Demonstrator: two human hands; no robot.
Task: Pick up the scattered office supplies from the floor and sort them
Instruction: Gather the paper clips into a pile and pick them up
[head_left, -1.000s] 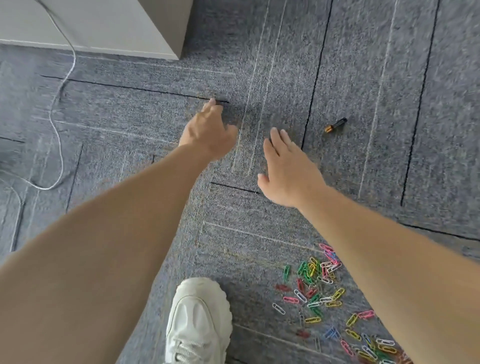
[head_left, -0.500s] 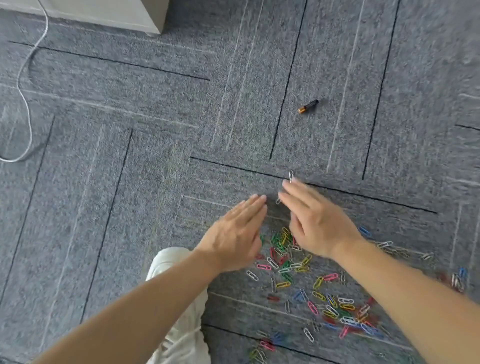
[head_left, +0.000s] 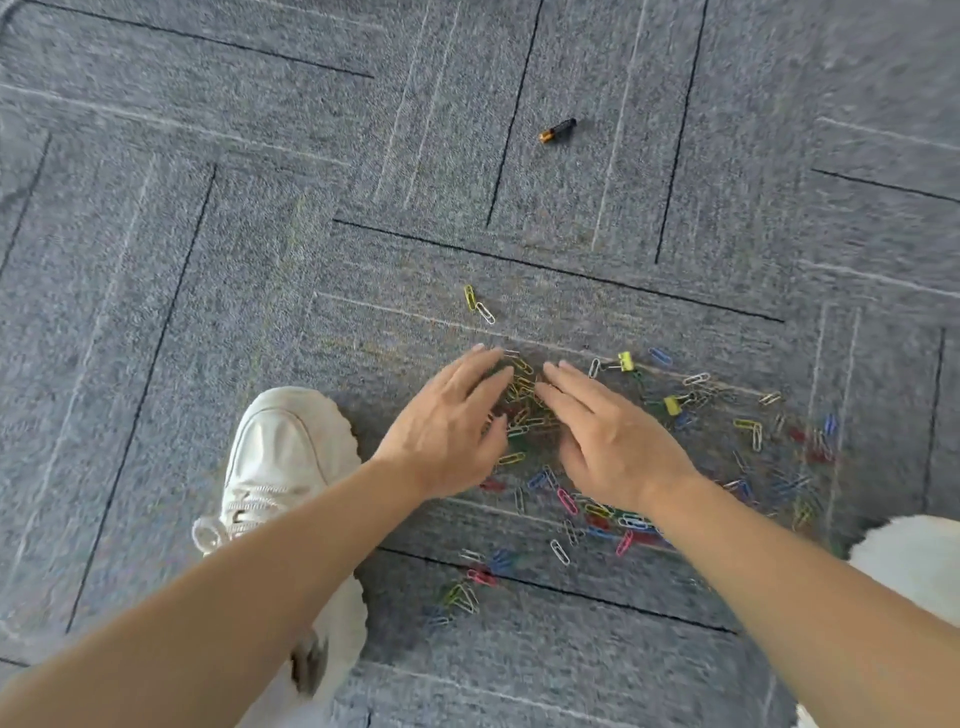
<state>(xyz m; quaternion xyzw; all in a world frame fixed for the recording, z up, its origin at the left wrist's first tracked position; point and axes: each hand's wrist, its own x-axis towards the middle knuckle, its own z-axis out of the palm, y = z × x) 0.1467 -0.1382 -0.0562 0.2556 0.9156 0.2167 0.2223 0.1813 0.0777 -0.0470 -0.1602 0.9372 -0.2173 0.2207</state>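
Observation:
Several coloured paper clips (head_left: 524, 400) lie scattered on the grey carpet, densest between my hands and spreading right and toward me. My left hand (head_left: 447, 431) and my right hand (head_left: 608, 431) rest flat on the carpet on either side of that dense cluster, fingers extended and nearly meeting at the tips, holding nothing. Two yellow binder clips (head_left: 625, 360) (head_left: 672, 404) lie just right of my right hand. A yellow and a white clip (head_left: 478, 305) lie apart, beyond my fingertips. A black and gold battery (head_left: 557, 130) lies farther away.
My white sneaker (head_left: 280, 457) stands on the carpet left of my left hand. A second white shoe (head_left: 909, 566) shows at the lower right edge. The carpet tiles (head_left: 208, 260) have dark seam lines.
Both hands have come back from the far carpet toward me and now bracket the paper clip pile. The view has tilted down; the white furniture and cable have left the frame.

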